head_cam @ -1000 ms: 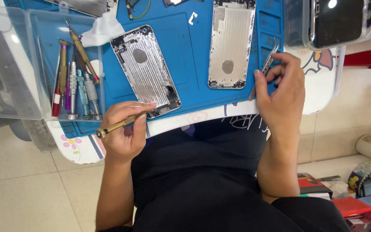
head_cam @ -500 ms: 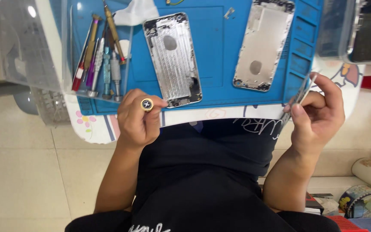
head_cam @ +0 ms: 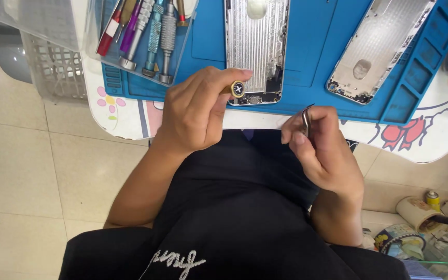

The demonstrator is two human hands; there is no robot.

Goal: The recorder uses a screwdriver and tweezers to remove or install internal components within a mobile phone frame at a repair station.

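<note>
Gold-capped screwdriver [head_cam: 236, 88] end-on over the phone housing [head_cam: 255, 49] — tweezers [head_cam: 305, 120] upright.

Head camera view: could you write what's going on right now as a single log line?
left hand: holds screwdriver | right hand: holds tweezers | two phone housings on blue mat

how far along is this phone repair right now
Done: both phone shells, the near one and the right one, lie stripped on the blue mat. In hand: left hand holds a screwdriver, right hand tweezers. Left: neither tool touches a shell yet.
</note>
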